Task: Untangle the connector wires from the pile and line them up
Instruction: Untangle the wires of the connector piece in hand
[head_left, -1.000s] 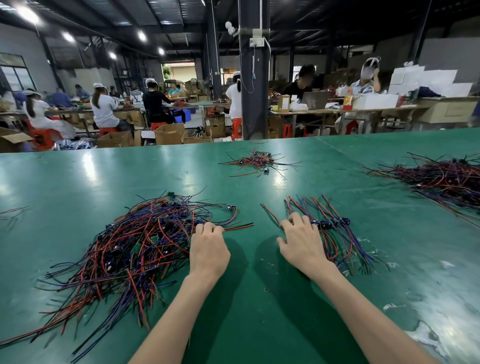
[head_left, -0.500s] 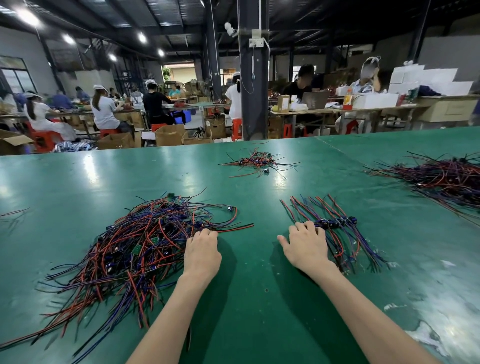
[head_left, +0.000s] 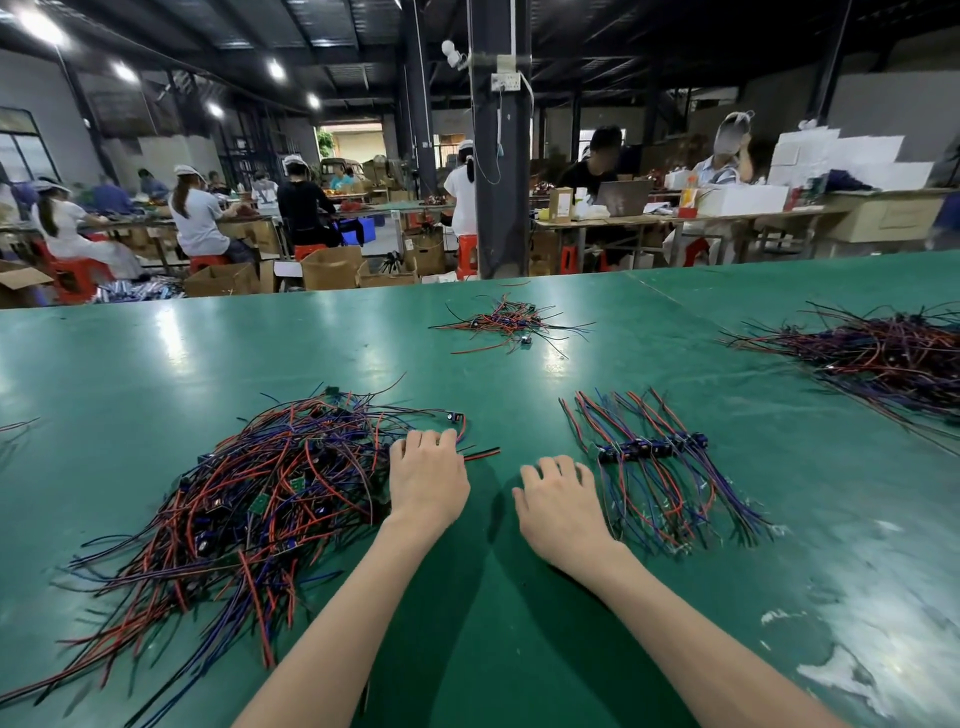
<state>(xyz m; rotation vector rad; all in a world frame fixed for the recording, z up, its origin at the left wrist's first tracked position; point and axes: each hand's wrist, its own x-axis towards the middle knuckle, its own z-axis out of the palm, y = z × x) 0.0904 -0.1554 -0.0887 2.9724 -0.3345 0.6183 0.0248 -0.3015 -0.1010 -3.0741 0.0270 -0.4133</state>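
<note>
– Hands first. Where are they?

– Well, the left hand (head_left: 428, 480) sits on the right edge of the pile (head_left: 270, 483), with its fingers bent down onto the wires. I cannot tell if it pinches one. The right hand (head_left: 561, 501) lies on the table (head_left: 519, 649) with loose fingers and holds nothing. It is just beside the row (head_left: 660, 499). The two hands are apart, with bare table between them.

– Where are the wires?

– Most are in the messy pile, red, blue and black all crossed over. Some lie side by side in the row, with their black plugs (head_left: 649, 447) in a line across it.

– How do you pull the next one out well?

– I think you pick one that lies on top at the edge, like the loose wire (head_left: 460, 423) by the left fingertips. Hold it near its plug and pull slowly. If others come along, press the pile down with the other hand. Then lay it at the end of the row, plug next to plug.

– Any boxes?

– The wires lie loose on the table, not in a box. A small pile (head_left: 506, 322) sits far off and a big pile (head_left: 883, 353) lies to the right. The cardboard boxes (head_left: 332, 267) stand on the floor past the table. I cannot see what is in them.
</note>
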